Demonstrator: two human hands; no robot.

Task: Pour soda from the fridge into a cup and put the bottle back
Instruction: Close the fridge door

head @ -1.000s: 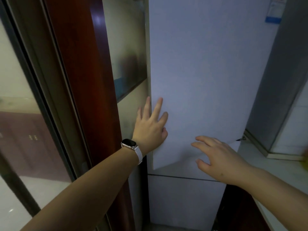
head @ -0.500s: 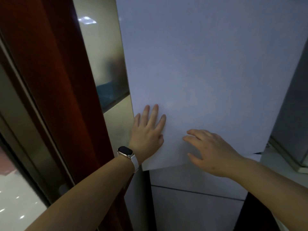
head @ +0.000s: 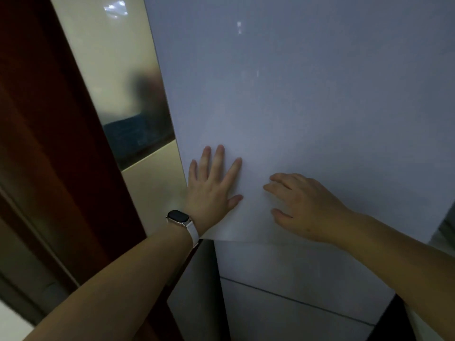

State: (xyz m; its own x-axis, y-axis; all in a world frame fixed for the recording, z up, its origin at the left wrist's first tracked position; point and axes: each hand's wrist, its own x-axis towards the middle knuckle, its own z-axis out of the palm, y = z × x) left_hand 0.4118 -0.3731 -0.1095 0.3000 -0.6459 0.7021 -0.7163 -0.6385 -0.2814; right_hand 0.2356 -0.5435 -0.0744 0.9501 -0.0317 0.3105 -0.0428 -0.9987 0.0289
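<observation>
- Here your left hand (head: 211,190) lies flat on the upper fridge door (head: 307,107), low down at its left edge; the fingers are spread and straight and hold nothing, so this grip looks like a press, not a grasp.
- Your right hand (head: 302,205) sits just to the right of it on the same door panel, fingers loosely bent with the tips toward the panel. It holds nothing either; whether the tips actually touch the door, you cannot tell.
- Both hands are low on the panel and near its bottom edge, likely because that is where you can feel for an edge or push the door home. No handle shows.
- The door's bottom corner stands a little proud of the lower fridge door (head: 283,311), which suggests it is slightly ajar, though you cannot be sure.
- The soda bottle and the cup are not in view. The bottle is presumably behind this door, so nothing here shows whether pouring is done.
- The watch (head: 178,217) on your left wrist sits clear of the door.
- To the left stand a glass panel (head: 128,99) and a dark red frame (head: 49,119), close to the fridge, so a door swung that way has little room.
</observation>
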